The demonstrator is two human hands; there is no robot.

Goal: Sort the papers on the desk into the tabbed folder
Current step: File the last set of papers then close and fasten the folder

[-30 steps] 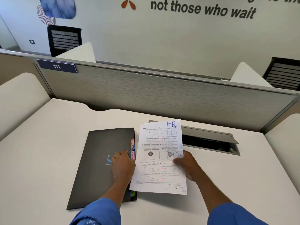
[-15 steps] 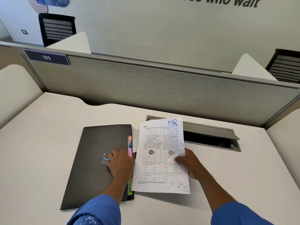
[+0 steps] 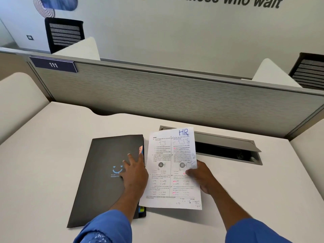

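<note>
A dark grey tabbed folder [image 3: 101, 172] lies closed on the white desk [image 3: 43, 163], with coloured tabs [image 3: 140, 150] showing along its right edge. My left hand [image 3: 135, 172] rests flat on the cover near that edge, fingers spread. My right hand [image 3: 203, 178] pinches the right edge of a printed sheet [image 3: 168, 181] marked "HR" in blue at the top. The sheet is held slightly raised, just right of the folder, and its left edge overlaps the tabs.
An open cable tray [image 3: 228, 151] with a grey flap is sunk into the desk behind the sheet. A grey partition [image 3: 166, 95] labelled 111 closes the far side. Cream side panels [image 3: 19, 95] flank the desk. Black chairs [image 3: 64, 34] stand beyond.
My left hand has slid a little up the folder cover toward the tabs. The sheet stays in my right hand at much the same place. The camera view has shifted slightly.
</note>
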